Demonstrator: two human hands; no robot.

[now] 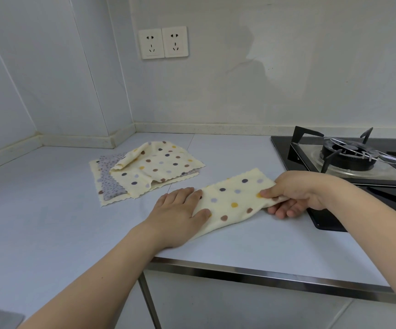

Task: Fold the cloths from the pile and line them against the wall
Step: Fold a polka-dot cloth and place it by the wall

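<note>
A cream cloth with coloured dots lies folded into a strip on the white counter. My left hand presses flat on its left end, fingers straight. My right hand pinches the strip's right end, thumb on top and fingers curled under, lifting it a little. Behind them lies the pile: a rumpled cream dotted cloth on top, a grey speckled cloth and another cream one beneath.
A black gas hob with pan supports sits at the right, its corner close under my right hand. Two wall sockets are on the back wall. The counter's metal-trimmed front edge runs below my arms.
</note>
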